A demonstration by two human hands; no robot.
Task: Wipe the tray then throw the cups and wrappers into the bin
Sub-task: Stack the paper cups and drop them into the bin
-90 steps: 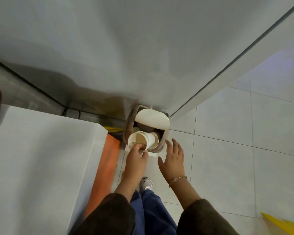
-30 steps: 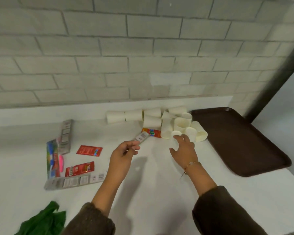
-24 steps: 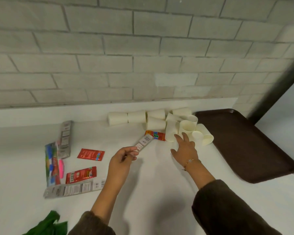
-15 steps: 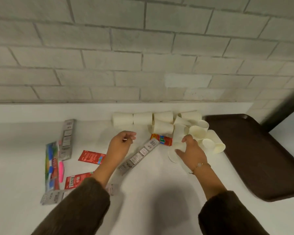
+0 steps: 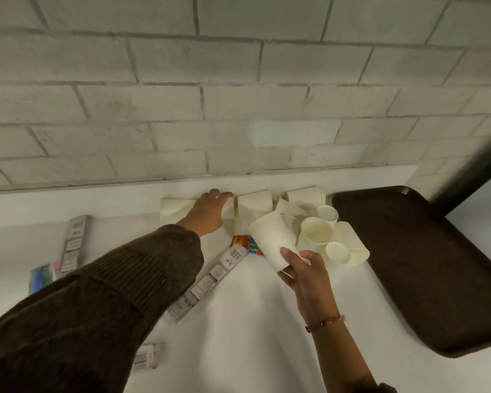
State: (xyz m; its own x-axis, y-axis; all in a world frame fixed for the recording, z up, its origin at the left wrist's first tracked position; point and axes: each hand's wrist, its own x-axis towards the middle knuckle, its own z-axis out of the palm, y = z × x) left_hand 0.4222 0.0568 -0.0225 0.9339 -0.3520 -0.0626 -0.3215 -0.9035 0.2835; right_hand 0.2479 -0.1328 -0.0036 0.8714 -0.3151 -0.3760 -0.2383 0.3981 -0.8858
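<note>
My right hand grips a white paper cup, lifted off the white counter and tilted, mouth toward me. My left hand reaches to the back row and lies over a cup lying on its side there; whether it grips that cup I cannot tell. More white cups lie heaped beside the dark brown tray on the right. A grey barcode wrapper and a red wrapper lie below the heap. The bin is out of view.
A brick wall runs behind the counter. More wrappers lie at the left: a grey strip, a colourful one, and a grey one near the front. The tray overhangs near the counter's right end.
I turned from the bin on the floor to the counter. My left hand let go of the grey wrapper and reached to the back cups. My right hand picked up a cup.
</note>
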